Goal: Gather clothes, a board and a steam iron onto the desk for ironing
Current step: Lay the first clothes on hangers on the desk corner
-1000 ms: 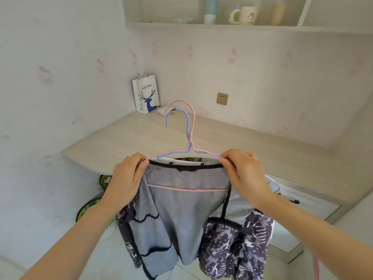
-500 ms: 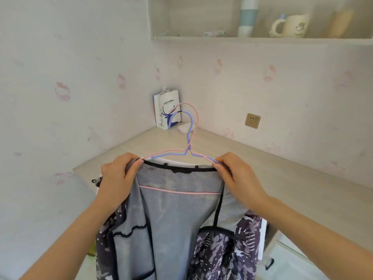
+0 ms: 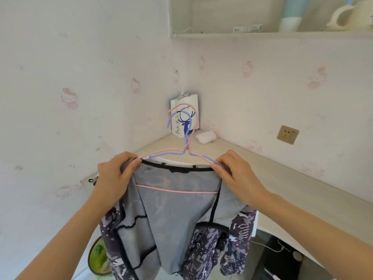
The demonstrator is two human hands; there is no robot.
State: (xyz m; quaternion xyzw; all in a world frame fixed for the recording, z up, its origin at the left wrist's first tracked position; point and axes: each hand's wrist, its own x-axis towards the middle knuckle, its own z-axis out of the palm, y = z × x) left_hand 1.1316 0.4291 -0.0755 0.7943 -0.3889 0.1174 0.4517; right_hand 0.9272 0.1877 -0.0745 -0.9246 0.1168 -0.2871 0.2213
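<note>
1. We hold the jacket (image 3: 173, 215) near us, lining outward, its hem hanging below desk height; we judge this keeps the cloth off the floor
2. Our left hand (image 3: 115, 178) is closed, pinching the left shoulder and hanger end; our right hand (image 3: 236, 174) is closed likewise on the right, so the garment stays spread
3. The pink hanger (image 3: 165, 153) and blue hanger (image 3: 188, 126) sit together, hooks upward
4. The desk (image 3: 282, 178) lies beyond, its far corner holding a paper bag (image 3: 190, 104); no board or iron is in view
</note>
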